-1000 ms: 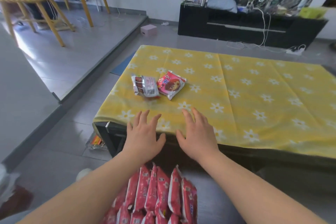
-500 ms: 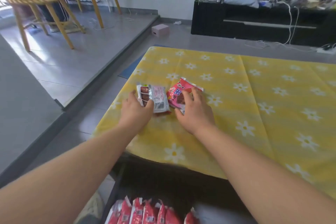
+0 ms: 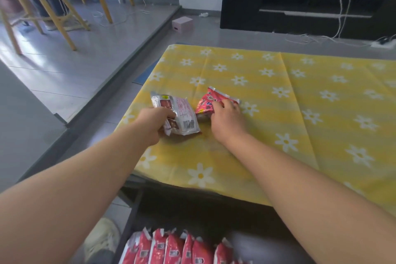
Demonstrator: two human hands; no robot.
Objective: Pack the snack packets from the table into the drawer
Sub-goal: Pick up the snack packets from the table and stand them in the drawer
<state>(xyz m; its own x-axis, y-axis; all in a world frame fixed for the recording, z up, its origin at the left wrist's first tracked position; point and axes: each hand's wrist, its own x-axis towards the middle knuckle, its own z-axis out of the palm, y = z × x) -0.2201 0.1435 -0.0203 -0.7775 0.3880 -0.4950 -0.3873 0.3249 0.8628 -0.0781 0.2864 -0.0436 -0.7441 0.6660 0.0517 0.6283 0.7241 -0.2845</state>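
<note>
Two snack packets are at the near left of the yellow flowered table (image 3: 278, 113). My left hand (image 3: 153, 123) grips the silver-and-red packet (image 3: 182, 117) by its left edge and has it tilted up off the cloth. My right hand (image 3: 227, 121) holds the red packet (image 3: 209, 102), fingers curled over its near end. Below the table's front edge the open drawer (image 3: 257, 248) shows a row of several red packets (image 3: 177, 248) standing on edge.
The table's dark frame runs along the front edge above the drawer. A shoe (image 3: 102, 240) sits on the grey floor at the drawer's left. A raised floor step, wooden chair legs (image 3: 64, 19), a pink box (image 3: 182, 24) and a black cabinet (image 3: 300, 10) lie beyond.
Both hands reached from the table's front edge out to the two packets and closed on them. The silver-and-red packet is now lifted and tilted; the red one has shifted slightly right.
</note>
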